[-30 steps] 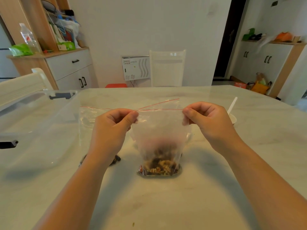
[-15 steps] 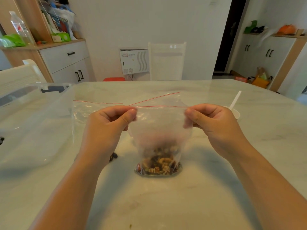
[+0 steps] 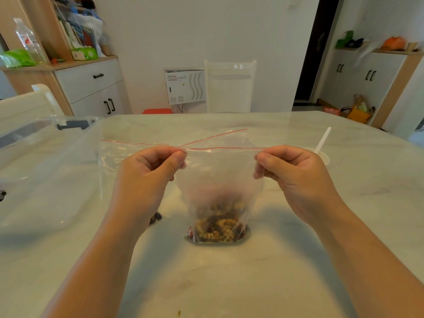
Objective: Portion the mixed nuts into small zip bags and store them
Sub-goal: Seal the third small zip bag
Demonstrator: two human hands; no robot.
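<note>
Two pinches on zip bag (image 3: 220, 180) top corners, left hand (image 3: 146, 180), right hand (image 3: 296, 177), bare table (image 3: 229, 283) in front.

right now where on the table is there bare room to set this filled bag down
Bare table lies near you, between your forearms below the zip bag, and right of the right hand beyond the cup. The left is crowded: clear bin, an empty bag.

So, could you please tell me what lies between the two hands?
In the head view, the zip bag's red-lined top edge stretches between the left hand and the right hand, mixed nuts hanging below.
</note>
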